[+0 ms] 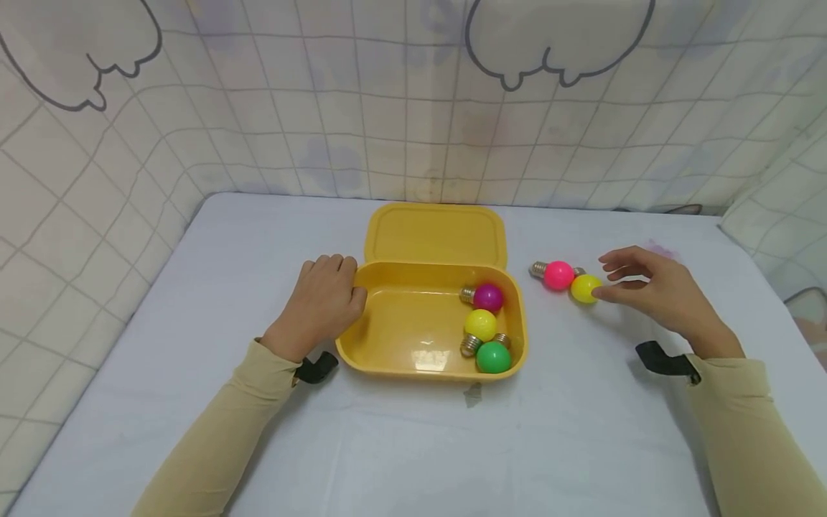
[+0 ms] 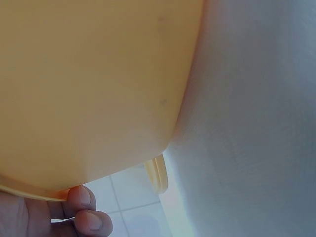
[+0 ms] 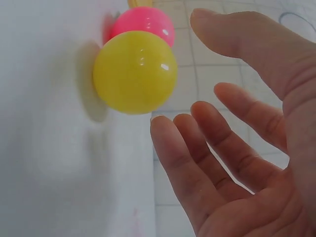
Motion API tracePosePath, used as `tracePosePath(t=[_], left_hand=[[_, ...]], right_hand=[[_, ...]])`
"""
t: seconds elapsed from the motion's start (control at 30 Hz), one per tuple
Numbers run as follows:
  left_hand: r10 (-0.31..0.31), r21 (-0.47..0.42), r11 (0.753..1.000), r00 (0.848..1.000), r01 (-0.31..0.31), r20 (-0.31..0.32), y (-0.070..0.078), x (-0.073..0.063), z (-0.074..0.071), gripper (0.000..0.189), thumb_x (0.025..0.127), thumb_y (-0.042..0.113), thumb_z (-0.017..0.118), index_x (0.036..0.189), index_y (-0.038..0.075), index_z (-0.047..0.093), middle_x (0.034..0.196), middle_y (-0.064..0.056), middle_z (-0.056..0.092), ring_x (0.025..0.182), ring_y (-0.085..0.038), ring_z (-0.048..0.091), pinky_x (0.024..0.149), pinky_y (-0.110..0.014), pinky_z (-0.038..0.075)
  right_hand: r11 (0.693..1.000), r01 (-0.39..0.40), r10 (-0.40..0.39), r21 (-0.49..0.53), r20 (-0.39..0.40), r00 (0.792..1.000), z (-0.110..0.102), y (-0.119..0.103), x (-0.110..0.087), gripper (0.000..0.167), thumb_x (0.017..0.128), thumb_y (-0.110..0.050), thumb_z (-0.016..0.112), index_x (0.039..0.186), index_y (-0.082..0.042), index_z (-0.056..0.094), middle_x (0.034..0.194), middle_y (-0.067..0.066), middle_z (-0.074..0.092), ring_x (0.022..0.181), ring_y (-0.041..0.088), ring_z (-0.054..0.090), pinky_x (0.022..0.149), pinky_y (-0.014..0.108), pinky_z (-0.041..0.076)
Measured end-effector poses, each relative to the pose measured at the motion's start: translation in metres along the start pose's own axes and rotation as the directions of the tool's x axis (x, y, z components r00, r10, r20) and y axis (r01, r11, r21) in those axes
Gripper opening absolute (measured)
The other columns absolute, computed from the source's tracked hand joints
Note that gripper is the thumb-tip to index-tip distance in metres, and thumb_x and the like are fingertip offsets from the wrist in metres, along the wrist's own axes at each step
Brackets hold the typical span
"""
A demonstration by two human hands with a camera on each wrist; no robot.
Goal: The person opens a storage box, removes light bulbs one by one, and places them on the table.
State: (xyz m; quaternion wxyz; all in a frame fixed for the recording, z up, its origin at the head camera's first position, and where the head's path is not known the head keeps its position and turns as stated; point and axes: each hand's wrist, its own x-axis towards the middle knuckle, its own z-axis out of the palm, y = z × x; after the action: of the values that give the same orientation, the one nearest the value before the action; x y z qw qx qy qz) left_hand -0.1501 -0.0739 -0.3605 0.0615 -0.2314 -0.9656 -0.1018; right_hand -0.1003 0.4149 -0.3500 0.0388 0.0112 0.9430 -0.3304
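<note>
My left hand (image 1: 326, 301) grips the left rim of a yellow plastic box (image 1: 394, 370); in the left wrist view its fingertips (image 2: 89, 222) curl at the rim. Inside the box, along its right side, lie a purple bulb (image 1: 488, 297), a yellow bulb (image 1: 481, 324) and a green bulb (image 1: 493, 357). Outside, to the right, a pink bulb (image 1: 558, 276) and a second yellow bulb (image 1: 585, 289) lie side by side on the table. My right hand (image 1: 665, 294) hovers beside this yellow bulb, thumb and fingers spread apart, holding nothing in the right wrist view.
The box's yellow lid (image 1: 436, 233) lies flat behind it on the white-covered table (image 1: 400, 445). A grid-patterned cloth (image 1: 413, 108) hangs behind and at the sides. A small grey patch (image 1: 474, 394) marks the cloth in front of the box.
</note>
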Motion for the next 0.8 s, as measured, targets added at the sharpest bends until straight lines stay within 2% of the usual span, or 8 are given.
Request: tracePosePath(t=[0.27, 0.43, 0.6, 0.8], left_hand=[[0.009, 0.020, 1.000, 1.000, -0.009, -0.007, -0.003, 0.000, -0.001, 0.019, 0.094, 0.017, 0.041, 0.080, 0.005, 0.047, 0.074, -0.008, 0.042, 0.070, -0.026, 0.040, 0.071, -0.035, 0.026], [-0.003, 0.027, 1.000, 1.000, 0.003, -0.005, -0.004, 0.000, -0.001, 0.019, 0.094, 0.018, 0.041, 0.080, 0.006, 0.047, 0.074, -0.008, 0.042, 0.071, -0.027, 0.041, 0.071, -0.035, 0.026], [0.002, 0.005, 1.000, 1.000, -0.002, 0.003, -0.002, 0.001, -0.002, 0.019, 0.094, 0.018, 0.041, 0.081, 0.005, 0.047, 0.075, -0.008, 0.042, 0.072, -0.028, 0.042, 0.071, -0.036, 0.027], [0.001, -0.001, 1.000, 1.000, -0.001, 0.011, 0.000, 0.001, -0.002, 0.019, 0.095, 0.019, 0.041, 0.081, 0.006, 0.046, 0.076, -0.007, 0.042, 0.072, -0.027, 0.041, 0.072, -0.036, 0.026]], right_hand=[[1.000, 0.018, -0.018, 0.010, -0.045, 0.999, -0.001, -0.008, -0.005, 0.060, 0.089, -0.043, 0.079, 0.138, -0.015, 0.058, 0.132, 0.010, 0.061, 0.098, -0.011, 0.056, 0.079, -0.001, 0.045], [0.998, 0.057, -0.057, 0.006, -0.052, 0.997, 0.002, -0.019, -0.005, 0.060, 0.088, -0.039, 0.081, 0.138, -0.014, 0.058, 0.131, 0.011, 0.062, 0.098, -0.011, 0.056, 0.080, -0.003, 0.043], [0.993, 0.121, -0.121, -0.003, -0.066, 0.990, 0.005, -0.034, -0.007, 0.054, 0.086, -0.029, 0.084, 0.133, -0.013, 0.062, 0.125, 0.012, 0.065, 0.097, -0.008, 0.060, 0.081, -0.002, 0.045], [0.973, 0.229, -0.230, -0.027, -0.073, 0.970, 0.012, -0.057, -0.006, 0.045, 0.082, -0.020, 0.087, 0.122, -0.014, 0.070, 0.115, 0.009, 0.072, 0.096, -0.001, 0.065, 0.083, -0.001, 0.046]])
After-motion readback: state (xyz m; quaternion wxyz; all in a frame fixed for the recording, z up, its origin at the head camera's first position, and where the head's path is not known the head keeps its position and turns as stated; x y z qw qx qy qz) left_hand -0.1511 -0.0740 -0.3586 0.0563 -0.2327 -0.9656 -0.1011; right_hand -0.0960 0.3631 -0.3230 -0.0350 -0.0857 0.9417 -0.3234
